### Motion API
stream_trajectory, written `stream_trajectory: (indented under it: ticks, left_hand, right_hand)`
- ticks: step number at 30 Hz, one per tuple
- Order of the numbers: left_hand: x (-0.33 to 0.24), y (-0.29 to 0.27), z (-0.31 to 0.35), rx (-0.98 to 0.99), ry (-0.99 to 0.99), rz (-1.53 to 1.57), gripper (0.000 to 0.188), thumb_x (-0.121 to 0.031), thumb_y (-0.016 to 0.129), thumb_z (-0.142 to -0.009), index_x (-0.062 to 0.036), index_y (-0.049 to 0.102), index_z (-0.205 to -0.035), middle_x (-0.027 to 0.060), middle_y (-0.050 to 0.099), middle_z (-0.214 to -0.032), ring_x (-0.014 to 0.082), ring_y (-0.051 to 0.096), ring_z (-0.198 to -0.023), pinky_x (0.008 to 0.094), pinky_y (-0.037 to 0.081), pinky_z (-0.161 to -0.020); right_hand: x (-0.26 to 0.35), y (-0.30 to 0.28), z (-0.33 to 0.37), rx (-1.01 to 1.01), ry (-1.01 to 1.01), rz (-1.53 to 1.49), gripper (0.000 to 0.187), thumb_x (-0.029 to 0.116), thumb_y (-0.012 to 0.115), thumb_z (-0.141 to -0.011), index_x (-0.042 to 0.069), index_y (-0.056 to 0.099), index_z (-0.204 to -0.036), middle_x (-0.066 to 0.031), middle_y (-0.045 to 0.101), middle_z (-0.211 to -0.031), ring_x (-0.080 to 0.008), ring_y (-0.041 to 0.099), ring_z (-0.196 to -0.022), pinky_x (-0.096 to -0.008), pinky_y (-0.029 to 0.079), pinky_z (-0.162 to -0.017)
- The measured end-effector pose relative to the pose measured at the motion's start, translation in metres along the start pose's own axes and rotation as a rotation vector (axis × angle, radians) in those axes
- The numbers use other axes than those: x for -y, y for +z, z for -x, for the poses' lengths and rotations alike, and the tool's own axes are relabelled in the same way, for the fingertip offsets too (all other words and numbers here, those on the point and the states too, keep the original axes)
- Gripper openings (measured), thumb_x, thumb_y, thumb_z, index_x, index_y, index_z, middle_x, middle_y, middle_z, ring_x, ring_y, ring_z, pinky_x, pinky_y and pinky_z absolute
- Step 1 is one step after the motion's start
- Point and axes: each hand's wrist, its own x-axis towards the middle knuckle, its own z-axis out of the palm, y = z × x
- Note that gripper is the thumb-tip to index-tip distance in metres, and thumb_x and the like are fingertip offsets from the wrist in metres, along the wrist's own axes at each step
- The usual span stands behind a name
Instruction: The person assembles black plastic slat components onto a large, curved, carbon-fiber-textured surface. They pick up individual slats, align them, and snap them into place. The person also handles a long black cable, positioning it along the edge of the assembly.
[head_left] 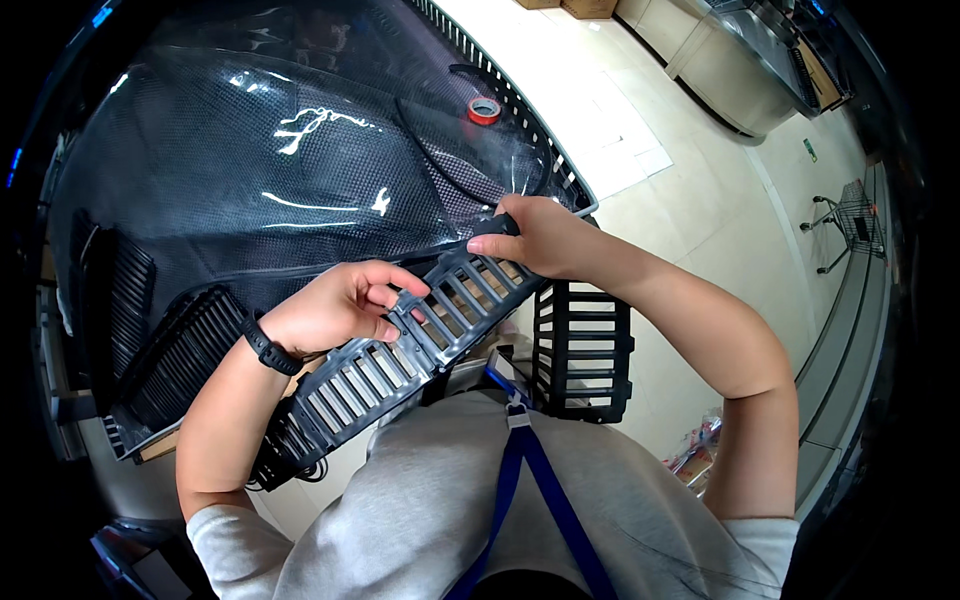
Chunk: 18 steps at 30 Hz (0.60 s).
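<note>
A long black slatted plastic panel (pixel 465 305) slants across the front of my body, its lower left end near my left elbow and its upper right end in my right hand. My left hand (pixel 345 305), with a black wristband above it, has thumb and fingers bent around the panel's middle, at a joint between two sections. My right hand (pixel 540 238) grips the far end, thumb on top; the fingers beneath are partly hidden. A second black slatted panel (pixel 585 350) hangs below my right forearm.
A large bin lined with dark mesh (pixel 300 160) under clear plastic fills the left and far side. On it lie a red tape roll (pixel 484 111) and a black strap (pixel 430 150). More slatted black pieces (pixel 185 345) sit left. A shopping cart (pixel 850 225) stands far right.
</note>
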Motion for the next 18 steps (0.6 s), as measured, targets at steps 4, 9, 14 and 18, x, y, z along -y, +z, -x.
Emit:
stream_trajectory:
  ticks: [4, 9, 14, 18]
  left_hand:
    - [0.017, -0.017, -0.038, 0.040, -0.039, -0.020, 0.042, 0.014, 0.058, -0.077, -0.0017, 0.054, -0.116, 0.0077, 0.067, -0.096, 0.0115, 0.063, -0.089, 0.0236, 0.050, -0.080]
    - [0.037, -0.034, -0.087, 0.110, -0.150, -0.031, 0.044, 0.014, 0.062, -0.073, 0.0001, 0.055, -0.114, 0.0101, 0.066, -0.099, 0.0136, 0.064, -0.089, 0.0239, 0.054, -0.077]
    - [0.044, -0.038, -0.111, 0.042, -0.101, -0.072, 0.050, 0.017, 0.059, -0.072, -0.0003, 0.053, -0.118, 0.0053, 0.063, -0.096, 0.0131, 0.063, -0.087, 0.0251, 0.053, -0.079]
    - [0.045, -0.039, -0.110, -0.107, -0.107, -0.023, 0.066, 0.018, 0.060, -0.071, -0.0007, 0.041, -0.131, 0.0071, 0.062, -0.096, 0.0133, 0.063, -0.086, 0.0252, 0.054, -0.078]
  right_hand:
    - [-0.019, -0.001, -0.010, 0.069, 0.216, -0.037, 0.058, 0.051, 0.064, -0.079, -0.006, 0.056, -0.089, -0.0166, 0.061, -0.074, -0.0230, 0.062, -0.071, -0.0328, 0.048, -0.061]
    - [-0.051, 0.016, -0.014, 0.027, 0.346, -0.032, 0.058, 0.048, 0.065, -0.080, -0.008, 0.056, -0.091, -0.0195, 0.063, -0.079, -0.0268, 0.064, -0.075, -0.0342, 0.050, -0.066]
    - [-0.085, 0.034, -0.016, -0.079, 0.400, -0.154, 0.058, 0.046, 0.066, -0.079, -0.009, 0.055, -0.096, -0.0202, 0.063, -0.079, -0.0269, 0.065, -0.071, -0.0331, 0.051, -0.062]
    - [-0.098, 0.046, -0.022, -0.186, 0.382, -0.176, 0.049, 0.041, 0.067, -0.081, -0.004, 0.053, -0.093, -0.0131, 0.062, -0.071, -0.0182, 0.060, -0.061, -0.0291, 0.046, -0.053]
